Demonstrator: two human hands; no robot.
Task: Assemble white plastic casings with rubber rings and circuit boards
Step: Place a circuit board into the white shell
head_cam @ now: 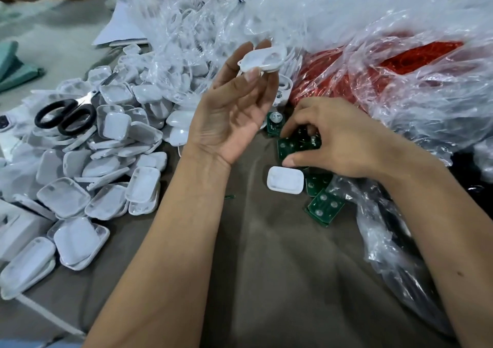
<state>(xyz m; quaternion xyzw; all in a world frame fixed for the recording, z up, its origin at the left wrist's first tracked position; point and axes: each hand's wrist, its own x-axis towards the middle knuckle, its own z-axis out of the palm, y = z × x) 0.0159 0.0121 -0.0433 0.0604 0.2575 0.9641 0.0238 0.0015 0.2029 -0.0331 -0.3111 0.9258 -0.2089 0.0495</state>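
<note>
1. Your left hand (234,107) was raised, palm toward you, pinching a white casing (262,59) between thumb tip and fingertips. The grip sat on the casing's rim, so it was clamped on the part, not loose.

2. That casing looked like thin moulded plastic: prob. very light, fairly stiff, smooth and a bit slippery. An edge pinch like yours suited it; squeezing the flat face hard could flex it.

3. Your right hand (338,139) was down on the cloth, fingers curled onto a green circuit board (289,146) in the small cluster there. Thumb was at the near edge and fingertips on the far side, so it was gripping the board.

4. Boards prob. rigid and light but w/ delicate parts on top. Best held by the bare edges, not across the round domes on the face.

5. More boards (324,206) lay just beside your right wrist, partly under clear plastic bags (400,40). A loose casing (285,180) sat face down, touching the board cluster.

6. The red stuff in a bag (386,64) behind the boards may be the rubber rings; too blurred to confirm. If so, expect them soft and stretchy.

7. A heap of casings (112,160) filled the left side, w/ black scissors (66,116) resting on top.
</note>
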